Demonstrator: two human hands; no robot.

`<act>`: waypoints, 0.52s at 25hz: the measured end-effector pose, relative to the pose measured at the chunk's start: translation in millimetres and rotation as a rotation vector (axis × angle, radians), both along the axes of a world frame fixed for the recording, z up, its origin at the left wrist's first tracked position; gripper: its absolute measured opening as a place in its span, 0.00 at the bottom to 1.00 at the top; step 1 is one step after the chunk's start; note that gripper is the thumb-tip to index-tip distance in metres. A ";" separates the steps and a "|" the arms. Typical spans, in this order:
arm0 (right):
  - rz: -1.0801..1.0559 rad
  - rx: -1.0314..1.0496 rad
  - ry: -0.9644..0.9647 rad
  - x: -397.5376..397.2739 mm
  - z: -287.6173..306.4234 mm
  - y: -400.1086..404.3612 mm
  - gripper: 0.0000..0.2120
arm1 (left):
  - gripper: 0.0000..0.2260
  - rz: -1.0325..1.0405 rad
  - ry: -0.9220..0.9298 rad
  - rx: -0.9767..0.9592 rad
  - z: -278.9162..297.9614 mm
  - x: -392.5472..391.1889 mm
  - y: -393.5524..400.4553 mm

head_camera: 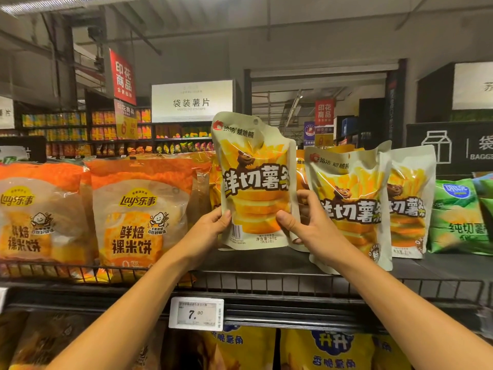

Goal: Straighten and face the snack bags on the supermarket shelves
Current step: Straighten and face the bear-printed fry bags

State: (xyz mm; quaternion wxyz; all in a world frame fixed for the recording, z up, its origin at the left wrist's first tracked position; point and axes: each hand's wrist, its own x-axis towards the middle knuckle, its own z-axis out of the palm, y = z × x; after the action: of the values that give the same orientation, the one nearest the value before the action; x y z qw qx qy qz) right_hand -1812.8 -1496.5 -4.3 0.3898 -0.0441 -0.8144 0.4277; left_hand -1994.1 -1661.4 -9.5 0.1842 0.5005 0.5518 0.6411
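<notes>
- Both hands are on one white-and-yellow fries bag point(256, 182), held upright with its printed front facing out, bottom edge right at the shelf point(266, 263) surface. Can't tell if it's actually resting there or just above it.
- Left hand point(210, 228) grips the bag's lower left edge, thumb on the front and the rest of the fingers tucked behind it.
- Right hand point(301, 222) pinches the lower right edge, thumb pressed on the front near the corner, fingers curled round the back.
- The top right corner of that bag is creased and folded down a bit.
- Just to the right stands a second fries bag point(349, 204), leaning slightly, and a third fries bag point(410, 204) is beside that, partly tucked behind it.
- More of the same kind sit behind the held one, mostly hidden.
- Far right there's a green chip bag point(456, 217).
- On the left, two big orange rice cracker bags point(141, 209) stand against the wire rail.
- A price tag point(196, 313) reading 7.90 is clipped on the shelf edge below the hands.
- The lower shelf has yellow snack bags point(328, 351) with blue lettering.
</notes>
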 end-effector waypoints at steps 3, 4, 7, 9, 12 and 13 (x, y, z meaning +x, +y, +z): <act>-0.009 0.017 0.007 0.9 1.2 -2.2 0.24 | 0.16 0.014 0.029 -0.005 -1.8 -2.4 -0.1; -0.007 0.014 0.014 0.9 1.3 -2.7 0.25 | 0.16 0.014 0.032 -0.005 -2.3 -2.7 -0.1; -0.012 0.011 0.025 1.0 0.4 -3.1 0.30 | 0.16 0.033 0.057 -0.007 -3.0 -3.1 -0.1; -0.018 0.011 0.027 0.3 -0.8 -1.9 0.35 | 0.16 0.036 0.064 -0.008 -2.9 -3.8 0.2; -0.030 0.019 -0.016 -0.2 -0.7 -1.3 0.45 | 0.16 0.029 0.075 -0.013 -3.0 -4.3 -0.3; -0.032 0.031 -0.031 -0.3 -0.7 -1.0 0.45 | 0.16 0.027 0.082 -0.009 -3.0 -4.1 -0.5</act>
State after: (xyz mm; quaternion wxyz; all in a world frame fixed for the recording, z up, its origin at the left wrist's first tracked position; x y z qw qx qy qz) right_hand -1813.2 -1497.6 -5.1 0.3844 -0.0576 -0.8261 0.4080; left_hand -1998.2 -1661.9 -12.5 0.1546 0.5181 0.5685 0.6200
